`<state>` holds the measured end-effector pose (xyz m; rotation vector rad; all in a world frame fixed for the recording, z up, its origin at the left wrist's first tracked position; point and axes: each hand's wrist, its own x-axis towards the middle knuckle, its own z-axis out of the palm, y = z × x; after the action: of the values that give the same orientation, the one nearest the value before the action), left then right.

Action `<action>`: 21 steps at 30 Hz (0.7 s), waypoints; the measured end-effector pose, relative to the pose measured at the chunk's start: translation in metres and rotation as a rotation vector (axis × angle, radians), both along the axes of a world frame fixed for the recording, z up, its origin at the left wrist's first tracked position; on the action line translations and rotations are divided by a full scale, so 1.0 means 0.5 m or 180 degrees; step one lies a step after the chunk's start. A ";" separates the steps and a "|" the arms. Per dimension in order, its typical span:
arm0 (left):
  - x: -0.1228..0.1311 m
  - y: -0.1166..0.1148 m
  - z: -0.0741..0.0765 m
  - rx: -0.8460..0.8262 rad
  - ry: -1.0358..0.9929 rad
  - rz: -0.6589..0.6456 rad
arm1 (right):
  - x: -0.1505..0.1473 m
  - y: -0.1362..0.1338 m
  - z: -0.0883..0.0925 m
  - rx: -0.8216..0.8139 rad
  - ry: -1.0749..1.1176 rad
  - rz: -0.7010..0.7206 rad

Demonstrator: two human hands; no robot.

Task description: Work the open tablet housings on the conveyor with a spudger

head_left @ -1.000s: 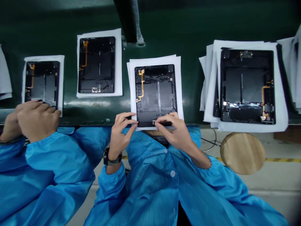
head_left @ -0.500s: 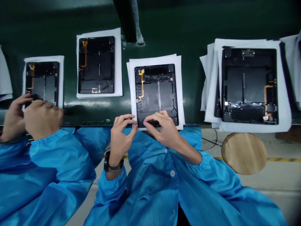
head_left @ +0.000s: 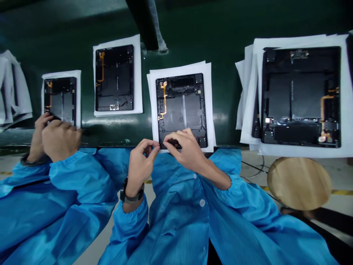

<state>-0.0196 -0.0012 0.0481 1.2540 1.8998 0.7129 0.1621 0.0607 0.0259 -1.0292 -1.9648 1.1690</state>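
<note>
An opened tablet point(head_left: 180, 106), its inside facing up, lies in front of me on white sheets point(head_left: 209, 92). An orange flex cable point(head_left: 165, 100) runs along its left side. At the tablet's near left corner, my left hand point(head_left: 142, 158) has thumb and fingertips pressed together; anything between them is too small to make out. My right hand point(head_left: 183, 147) is just to the right, over the near edge, thumb and forefinger closed close to the same corner. Its fingers hide part of that edge and whatever they may hold.
A co-worker's hands point(head_left: 59, 136) work on another tablet point(head_left: 61, 96) at the left. One more tablet point(head_left: 114, 78) lies between us, farther back. A stack with a tablet point(head_left: 301, 95) stands right. A round wooden stool point(head_left: 299, 183) and a dark post point(head_left: 145, 24) are also there.
My right hand has shifted slightly left, nearer the corner, and my left fingertips have drawn together. The view has turned a little; the co-worker's hands appear farther right.
</note>
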 end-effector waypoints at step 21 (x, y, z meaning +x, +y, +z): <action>0.057 0.015 0.029 0.0448 0.1038 0.0049 | 0.071 0.007 0.035 -0.0742 0.1293 -0.0835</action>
<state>0.0087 0.0064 0.0627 1.5207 2.1519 0.6928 0.1974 0.0643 0.0433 -1.0314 -1.3615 1.3542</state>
